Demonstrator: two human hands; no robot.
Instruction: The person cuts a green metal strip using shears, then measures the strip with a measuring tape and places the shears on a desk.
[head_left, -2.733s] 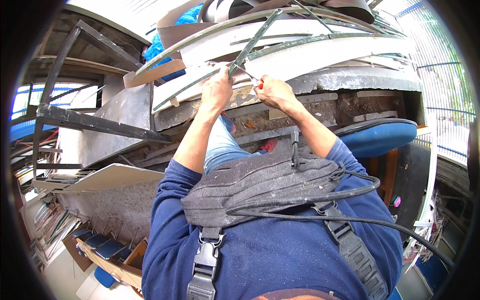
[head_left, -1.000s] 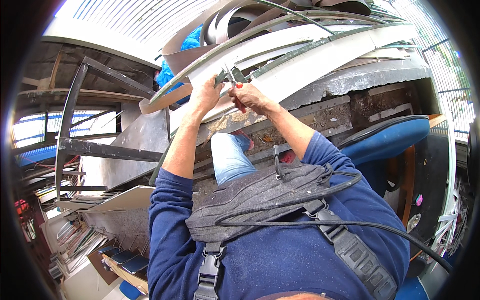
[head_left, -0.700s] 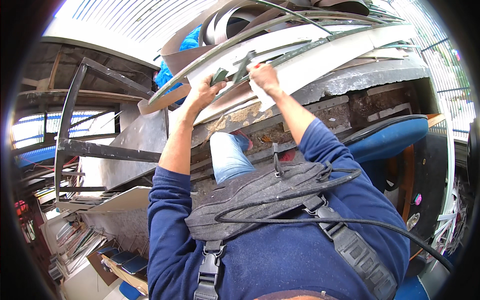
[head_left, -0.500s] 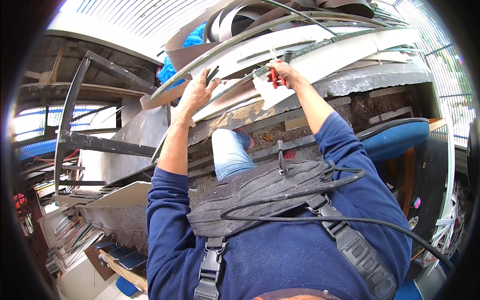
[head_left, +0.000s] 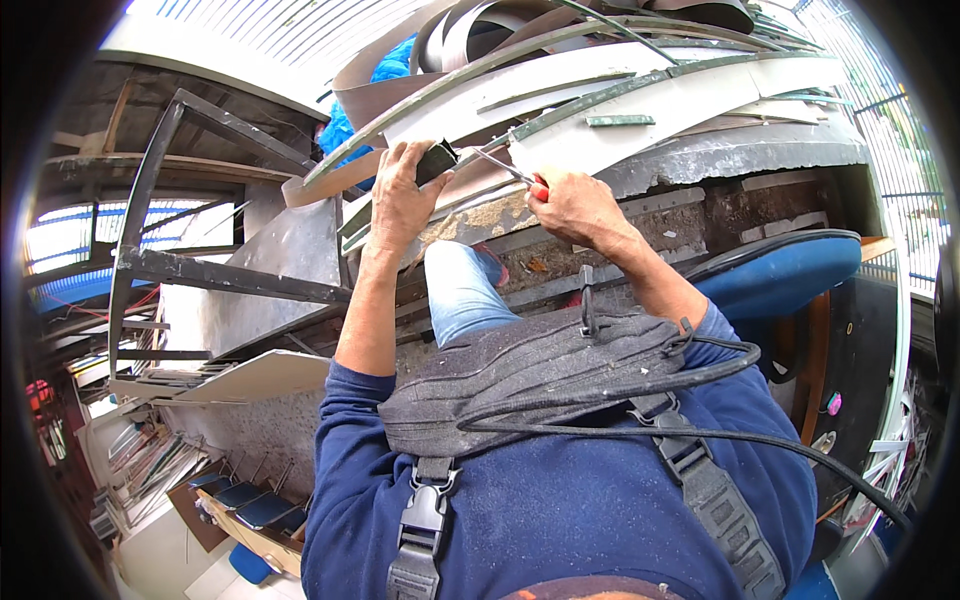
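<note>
My left hand (head_left: 405, 195) is closed on a short dark green strip piece (head_left: 437, 158), held above the ledge's near edge. Just right of it, my right hand (head_left: 572, 210) grips red-handled snips (head_left: 540, 190), whose long metal jaws point up-left toward that piece; whether they touch it I cannot tell. Long white boards (head_left: 680, 105) and painted green strips lie beyond both hands. A short green offcut (head_left: 620, 121) rests on the white board to the right.
A dark metal frame (head_left: 150, 200) stands left, brown curved sheets (head_left: 365, 85) and blue plastic (head_left: 335, 135) behind the boards. Below the rough grey ledge (head_left: 760, 148) is a blue padded seat (head_left: 770, 275). A pale panel (head_left: 245, 378) and stacked chairs (head_left: 240, 500) are lower left.
The snips swung up to the right half a second ago and are now lower, nearer my left hand. A short green offcut now lies on the white board where none lay earlier.
</note>
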